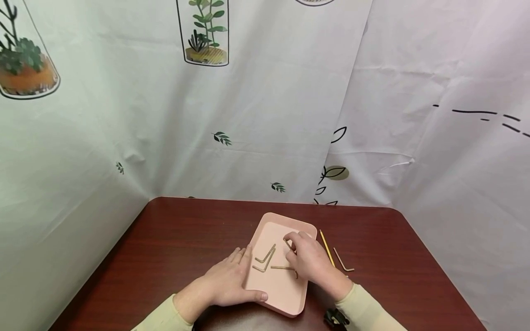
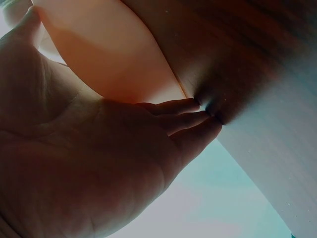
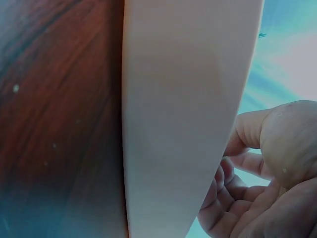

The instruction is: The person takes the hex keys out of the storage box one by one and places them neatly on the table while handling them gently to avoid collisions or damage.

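A pink tray (image 1: 285,301) lies at an angle on the table, with gold L-shaped hex keys in it. My left hand (image 1: 229,280) rests along its left side, fingers extended and thumb over the near rim. In the left wrist view those fingers (image 2: 188,134) reach down the tray's outer wall. Over the tray's right half, my right hand (image 1: 308,259) pinches one hex key (image 1: 288,244) between thumb and fingertips. Another hex key (image 1: 281,267) lies just below that hand, partly covered. Two more hex keys (image 1: 269,259) lie side by side at the left.
Right of the tray, a yellow pencil (image 1: 325,243) lies on the dark red table (image 1: 186,239), partly behind my right wrist. Beside it is another hex key (image 1: 342,260). White printed cloth (image 1: 265,115) hangs around the table's back and sides.
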The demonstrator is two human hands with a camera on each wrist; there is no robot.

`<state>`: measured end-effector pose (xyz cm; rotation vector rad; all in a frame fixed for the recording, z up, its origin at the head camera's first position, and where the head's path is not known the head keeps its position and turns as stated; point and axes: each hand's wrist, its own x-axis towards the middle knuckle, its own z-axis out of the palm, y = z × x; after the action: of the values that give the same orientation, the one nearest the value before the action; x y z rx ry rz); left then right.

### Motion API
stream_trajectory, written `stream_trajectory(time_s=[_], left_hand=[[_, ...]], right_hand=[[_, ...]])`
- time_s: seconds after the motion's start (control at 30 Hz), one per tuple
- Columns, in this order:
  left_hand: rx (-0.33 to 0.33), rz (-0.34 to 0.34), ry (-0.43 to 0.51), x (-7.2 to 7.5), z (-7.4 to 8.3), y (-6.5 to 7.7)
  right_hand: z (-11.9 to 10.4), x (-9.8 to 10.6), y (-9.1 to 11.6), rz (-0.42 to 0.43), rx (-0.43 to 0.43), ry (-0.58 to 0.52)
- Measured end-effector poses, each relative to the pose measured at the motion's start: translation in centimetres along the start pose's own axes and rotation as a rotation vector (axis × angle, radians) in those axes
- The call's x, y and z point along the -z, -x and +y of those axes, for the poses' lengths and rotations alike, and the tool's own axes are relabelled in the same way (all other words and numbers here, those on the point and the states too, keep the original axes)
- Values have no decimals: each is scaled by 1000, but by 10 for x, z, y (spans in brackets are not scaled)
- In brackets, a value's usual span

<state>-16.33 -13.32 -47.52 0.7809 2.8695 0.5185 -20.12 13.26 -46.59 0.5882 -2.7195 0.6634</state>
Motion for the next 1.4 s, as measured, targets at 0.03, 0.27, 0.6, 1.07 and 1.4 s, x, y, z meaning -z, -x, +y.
stream_trajectory(time_s=[0.03,0.27,0.6,1.07,1.4], left_hand=[[0,0,2,0,0,0],[4,-2,7,2,1,1],[5,-4,8,1,1,0],[9,-7,7,0,2,-1],[7,-7,-10,0,2,0]], right_hand=[[0,0,0,-4,-7,-3],[2,4,-2,12,-23,-23],[9,12,-6,17,-50,-38],[21,31,-11,14,-142,-52],[32,41,-14,16,-156,-55]])
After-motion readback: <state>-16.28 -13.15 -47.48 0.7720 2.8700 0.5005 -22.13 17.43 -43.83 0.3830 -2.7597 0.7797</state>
